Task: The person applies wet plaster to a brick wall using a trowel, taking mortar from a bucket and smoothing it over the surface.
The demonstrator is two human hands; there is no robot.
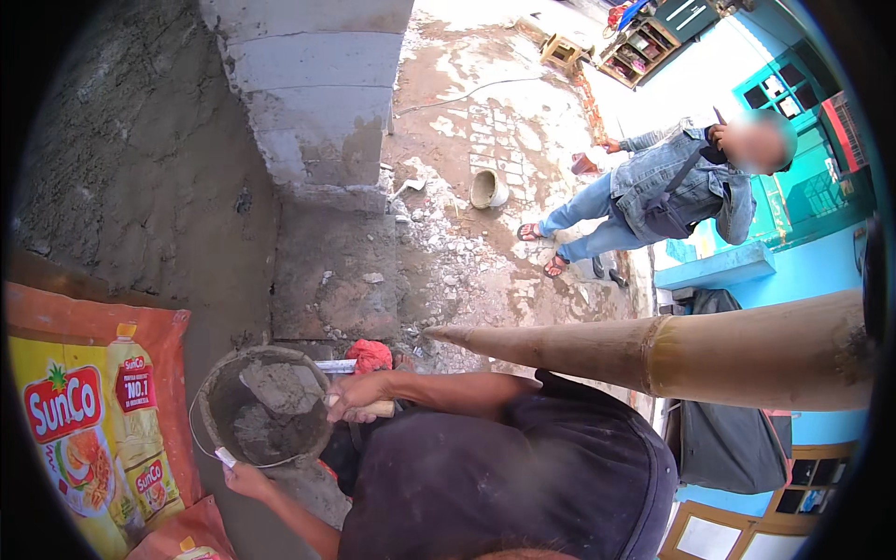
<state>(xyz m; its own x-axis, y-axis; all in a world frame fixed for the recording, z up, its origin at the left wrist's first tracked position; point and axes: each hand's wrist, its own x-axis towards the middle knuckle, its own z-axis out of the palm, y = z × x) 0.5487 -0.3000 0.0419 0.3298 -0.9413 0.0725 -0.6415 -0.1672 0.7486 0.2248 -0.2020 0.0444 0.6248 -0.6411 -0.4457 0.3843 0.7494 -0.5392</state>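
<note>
A round bucket (pixel 213 403) with grey wet mortar (pixel 257 434) inside stands at the lower left. My left hand (pixel 245 478) is closed on the white grip of the bucket's wire handle, beside its near-left rim. My right hand (pixel 359 396) is closed around the wooden handle of a trowel (pixel 283 386) at the bucket's right rim. The trowel's blade lies over the bucket, coated with mortar. Just beyond my right hand are a red crumpled bag or cloth (pixel 371 355) and a white tube-like piece (pixel 336 367).
A printed banner (pixel 177 350) hangs at left, near a grey plastered wall (pixel 121 159). A block pillar (pixel 317 103) rises ahead. At right a bamboo pole (pixel 579 350) runs across. Rubble (pixel 467 271) and another bucket (pixel 488 189) lie beyond, near a standing person (pixel 644 191) in denim.
</note>
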